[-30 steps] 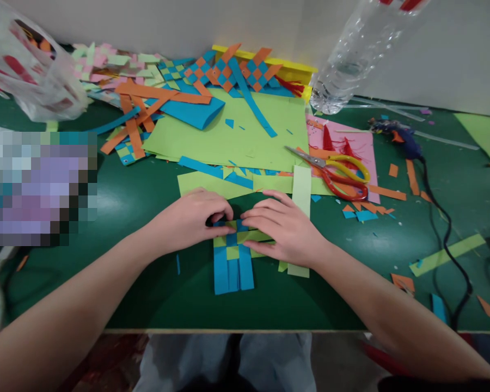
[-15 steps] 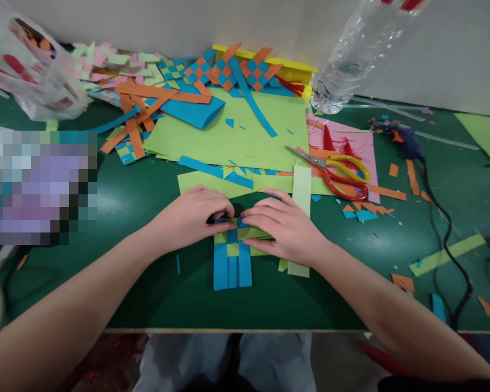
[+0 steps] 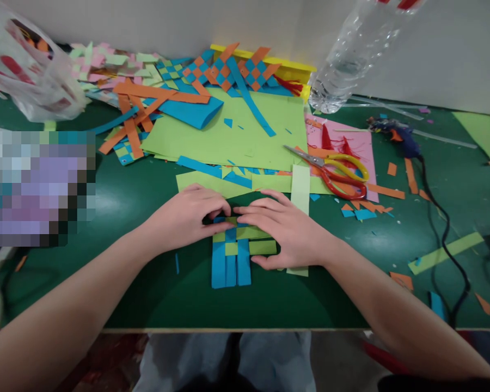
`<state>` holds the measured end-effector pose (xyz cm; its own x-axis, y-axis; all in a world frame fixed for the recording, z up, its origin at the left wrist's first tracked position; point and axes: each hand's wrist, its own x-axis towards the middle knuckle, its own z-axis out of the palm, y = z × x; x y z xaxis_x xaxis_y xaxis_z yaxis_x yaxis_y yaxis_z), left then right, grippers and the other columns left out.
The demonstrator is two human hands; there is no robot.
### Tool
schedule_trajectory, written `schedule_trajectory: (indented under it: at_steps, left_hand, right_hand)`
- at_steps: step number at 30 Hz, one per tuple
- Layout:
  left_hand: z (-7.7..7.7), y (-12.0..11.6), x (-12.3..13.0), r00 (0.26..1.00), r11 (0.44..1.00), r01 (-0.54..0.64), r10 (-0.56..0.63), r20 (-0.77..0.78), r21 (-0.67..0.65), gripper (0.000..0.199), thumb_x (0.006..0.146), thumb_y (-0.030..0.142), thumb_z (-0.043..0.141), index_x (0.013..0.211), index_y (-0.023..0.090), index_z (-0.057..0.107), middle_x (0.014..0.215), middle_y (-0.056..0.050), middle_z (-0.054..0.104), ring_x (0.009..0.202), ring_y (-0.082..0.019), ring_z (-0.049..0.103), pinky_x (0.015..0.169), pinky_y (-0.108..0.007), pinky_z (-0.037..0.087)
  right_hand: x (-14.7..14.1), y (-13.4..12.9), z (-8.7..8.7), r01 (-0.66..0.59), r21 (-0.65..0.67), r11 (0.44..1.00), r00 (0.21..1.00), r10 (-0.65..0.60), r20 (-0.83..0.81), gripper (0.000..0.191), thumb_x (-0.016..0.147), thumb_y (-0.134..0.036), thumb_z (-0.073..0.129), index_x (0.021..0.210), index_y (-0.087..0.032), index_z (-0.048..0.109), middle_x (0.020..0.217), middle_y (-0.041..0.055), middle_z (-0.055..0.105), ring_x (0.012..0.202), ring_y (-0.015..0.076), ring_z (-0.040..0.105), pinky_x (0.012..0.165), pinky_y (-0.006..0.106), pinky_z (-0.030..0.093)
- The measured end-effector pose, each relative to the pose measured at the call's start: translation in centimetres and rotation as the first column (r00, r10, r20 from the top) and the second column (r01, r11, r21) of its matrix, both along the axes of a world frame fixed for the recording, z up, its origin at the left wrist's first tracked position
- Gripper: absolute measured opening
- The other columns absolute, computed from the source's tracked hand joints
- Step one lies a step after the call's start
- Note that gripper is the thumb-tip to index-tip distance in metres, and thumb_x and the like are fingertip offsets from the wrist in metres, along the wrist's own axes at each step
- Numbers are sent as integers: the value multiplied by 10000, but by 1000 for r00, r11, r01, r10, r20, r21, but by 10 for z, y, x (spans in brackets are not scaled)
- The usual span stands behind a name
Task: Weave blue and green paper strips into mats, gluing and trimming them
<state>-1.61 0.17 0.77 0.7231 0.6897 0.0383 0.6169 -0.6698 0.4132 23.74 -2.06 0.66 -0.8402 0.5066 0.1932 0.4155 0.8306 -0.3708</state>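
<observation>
A small weave of blue and green paper strips (image 3: 231, 249) lies near the table's front edge, its blue ends pointing toward me. My left hand (image 3: 196, 213) pinches its upper left edge, thumb on top and fingers curled behind. From the other side my right hand (image 3: 288, 231) reaches over the upper right part, its fingertips touching the top edge. The right thumb is spread well below those fingers, beside a green strip end (image 3: 263, 247) that sticks out rightward. Under the right hand runs a pale green strip (image 3: 300, 188). My fingers hide the weave's top edge in part.
Scissors (image 3: 338, 169) with yellow and red handles lie behind my right hand. Green sheets (image 3: 228, 141) and finished woven fish (image 3: 255, 71) are at the back. A plastic bottle (image 3: 338, 76), a glue gun (image 3: 404, 139) with its black cord, and a plastic bag (image 3: 44, 81) stand around.
My right thumb has moved down and off the weave, widening its gap from the fingers and uncovering the green strip end. My left hand keeps its pinch nearly unmoved.
</observation>
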Motion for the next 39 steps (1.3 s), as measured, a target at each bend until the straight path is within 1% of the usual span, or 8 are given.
schedule_trajectory:
  at_steps: [4,14,20,24,29,33,36,39]
  left_hand:
    - [0,-1,1,1000,1000,4,-4,16,0,260,900,445,593,881,189,635,666,30,516,656,-143,511,729,-309,376]
    - [0,1,1,1000,1000,11,-11,0,5,255,901,444,587,885,193,632,669,30,531,662,-147,514,744,-314,374]
    - [1,0,2,1000,1000,12,-12,-9,-1,240,900,433,592,888,195,621,684,25,544,680,-151,520,762,-315,368]
    - [1,0,3,1000,1000,18,-19,-13,-10,242,916,413,566,827,187,577,666,29,520,641,-142,491,748,-314,360]
    - [1,0,3,999,1000,21,-20,-47,8,189,886,339,603,795,185,540,685,17,524,675,-154,490,733,-310,355]
    - [1,-1,3,999,1000,7,-8,-52,-9,186,878,376,609,844,198,566,702,19,545,687,-154,505,739,-311,357]
    - [2,-1,3,998,1000,1,-2,-58,-22,202,869,384,604,812,198,549,703,17,552,685,-154,506,733,-312,358]
    - [3,-1,3,999,1000,1,-2,-52,-31,211,860,377,598,780,191,536,688,19,543,672,-151,495,739,-315,358]
  right_hand:
    - [0,0,-1,-7,11,1000,1000,7,-6,550,856,-436,583,1310,-128,534,1359,92,599,1260,253,497,1194,494,221]
    - [0,0,-6,-2,54,999,998,5,-56,472,884,-379,557,1268,-105,561,1293,115,633,1205,257,517,1095,461,380]
    - [0,-2,-3,9,60,998,996,-3,-88,461,878,-372,555,1250,-101,562,1292,116,638,1189,252,541,1110,467,369]
    - [-10,-12,0,123,76,990,967,-102,-231,413,862,-352,562,1222,-148,564,1323,100,629,1182,234,560,1127,483,350]
    - [-28,-27,-5,168,133,977,978,-149,-145,442,897,-444,551,1210,-133,582,1317,114,632,1235,259,531,1159,506,284]
    - [-34,-32,-9,209,132,969,970,-188,-151,404,887,-481,572,1110,-146,612,1233,109,671,1210,259,543,1167,497,265]
    - [-35,-31,-8,215,133,967,970,-197,-139,389,880,-443,591,1112,-131,603,1238,111,661,1198,259,549,1152,478,289]
    - [-37,-30,-8,213,132,968,971,-194,-142,421,863,-438,611,1130,-112,588,1244,131,653,1189,269,550,1087,454,371]
